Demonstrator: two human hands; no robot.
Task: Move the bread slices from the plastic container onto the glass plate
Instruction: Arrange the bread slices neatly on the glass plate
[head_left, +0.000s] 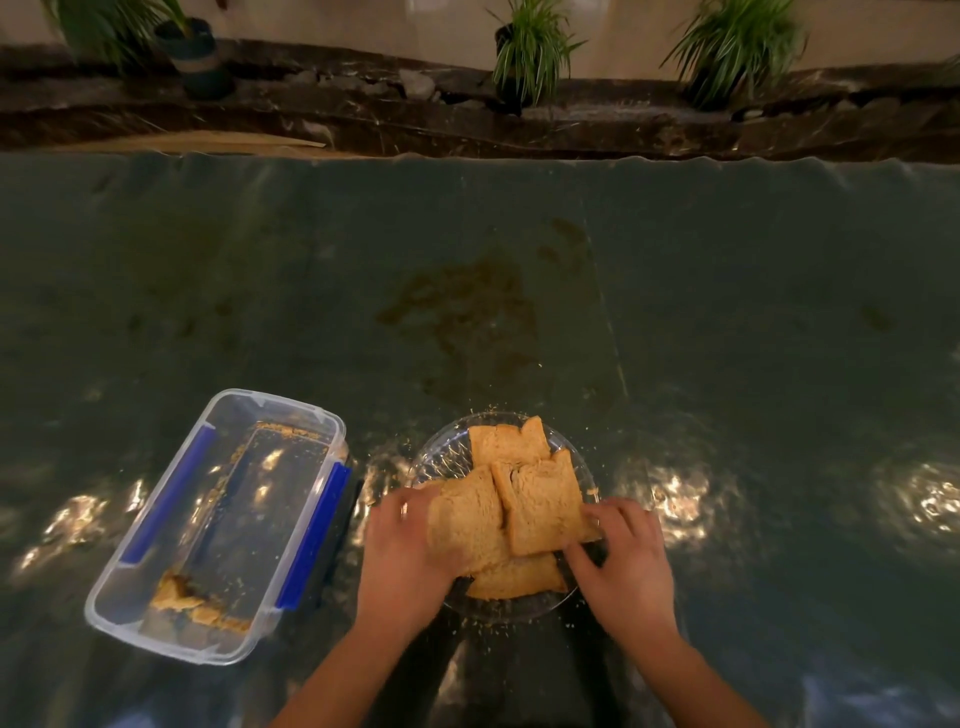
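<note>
Several brown bread slices (540, 499) lie overlapping on the round glass plate (441, 457) near the table's front edge. My left hand (405, 561) grips the left slice (467, 525) at its left side. My right hand (623, 556) pinches the lower right corner of the upper right slice. To the left stands the clear plastic container (332, 431) with blue clips; it holds only a broken bread piece (174, 595) and crumbs.
A dark green cloth (519, 286) covers the table, with a brown stain behind the plate and crumbs around it. Beyond the far edge runs a dark stone ledge with potted plants (530, 52).
</note>
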